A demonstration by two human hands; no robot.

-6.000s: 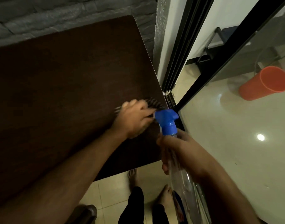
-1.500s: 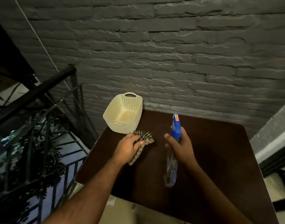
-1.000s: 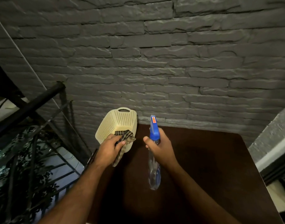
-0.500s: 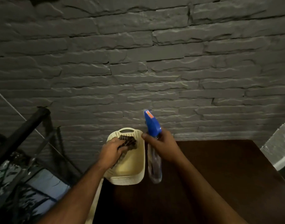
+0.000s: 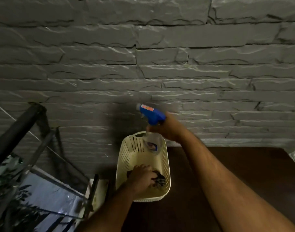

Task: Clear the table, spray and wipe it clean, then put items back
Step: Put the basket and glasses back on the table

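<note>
two bare forearms, no sleeves, both hands (image 5: 141, 179) ungloved.

The left hand (image 5: 142, 179) reaches low and forward, palm down, its fingers curled in a grip around a checked cloth (image 5: 159, 179). The right arm stretches farther ahead and higher, its hand (image 5: 167, 129) wrapped around the neck of a spray bottle (image 5: 151, 126), forearm bare.

I see a home balcony or stair landing: a dark wooden table (image 5: 244, 181) against a grey stone-clad wall (image 5: 143, 64), a black metal railing (image 5: 17, 131) left of the table.
</note>
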